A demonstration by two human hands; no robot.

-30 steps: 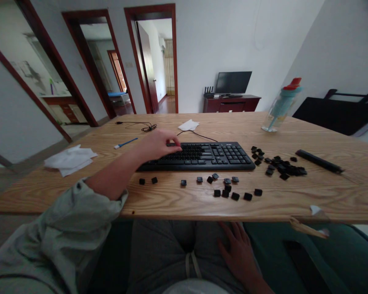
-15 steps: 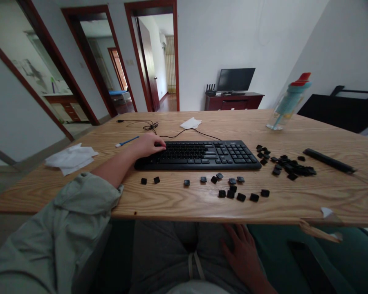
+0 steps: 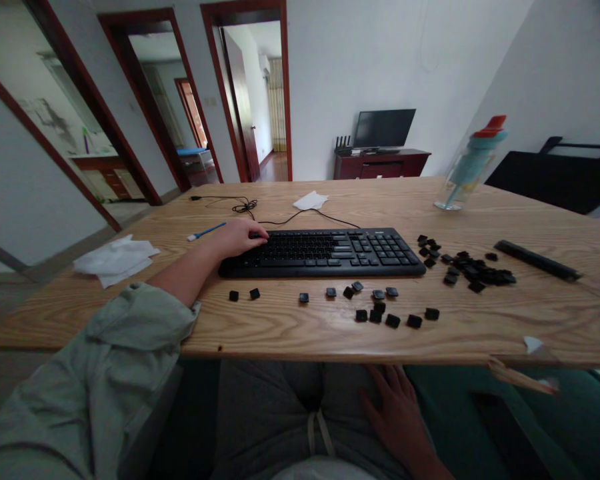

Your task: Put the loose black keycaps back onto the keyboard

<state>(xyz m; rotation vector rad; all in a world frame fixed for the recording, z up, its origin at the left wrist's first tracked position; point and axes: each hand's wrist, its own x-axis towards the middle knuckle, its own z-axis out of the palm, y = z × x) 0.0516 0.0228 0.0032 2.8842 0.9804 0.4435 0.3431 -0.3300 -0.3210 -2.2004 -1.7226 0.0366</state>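
Note:
A black keyboard lies lengthwise in the middle of the wooden table, with many keycaps gone from its letter area. My left hand is over its left end, thumb and fingers closed together at the upper left keys. Whatever sits between those fingertips is too small to make out. Just in front of the keyboard, several loose keycaps are scattered, some face up. A pile of black keycaps lies to its right. My right hand rests flat on my thigh below the table edge, fingers stretched out, holding nothing.
A blue brush and white tissues lie at the left. Behind the keyboard are its coiled cable and another tissue. A water bottle stands at the back right, near a long black bar.
My left hand stays at the keyboard's left end with almost no movement. The whole view has shifted very slightly; my right hand is still on my thigh.

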